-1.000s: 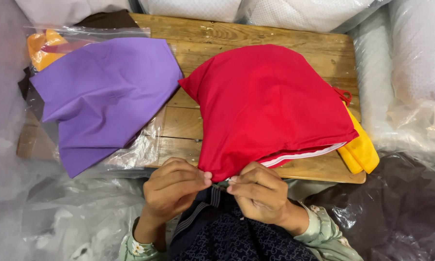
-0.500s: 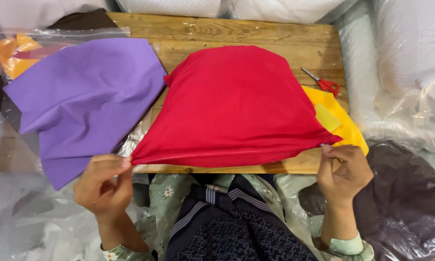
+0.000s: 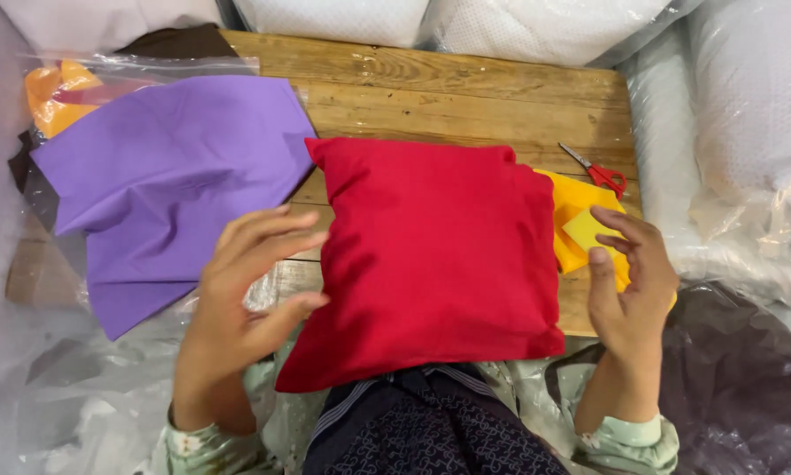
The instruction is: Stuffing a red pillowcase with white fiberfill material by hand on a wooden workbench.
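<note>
- Red cushion (image 3: 435,264) lies in the middle of the wooden table (image 3: 466,84); its near edge hangs over the table's near side, above the person's lap.
- Its cover looks filled and square, with soft wrinkles on the near part.
- Left hand (image 3: 241,290) is at the left side of the cushion, fingers spread wide, and the thumb touches the cushion's left edge. It grips nothing.
- Right hand (image 3: 629,281) is just beside the right edge of the cushion, fingers loosely open and a little bent. I cannot tell if it touches the cushion; it holds nothing.
- Purple cloth (image 3: 167,176) lies flat on the left part of the table, on top of a clear plastic bag (image 3: 263,281). It is near the left hand but apart from it.
- Orange cloth (image 3: 57,92) sits at the far left corner, inside plastic, partly under the purple cloth.
- Yellow cloth (image 3: 567,207) shows from under the right side of the cushion, and the right hand partly covers it.
- Scissors (image 3: 600,171) with red handles lie on the table, to the far right, just beyond the yellow cloth.
- White pillows (image 3: 536,26) in plastic are stacked along the far side and the right side of the table.
</note>
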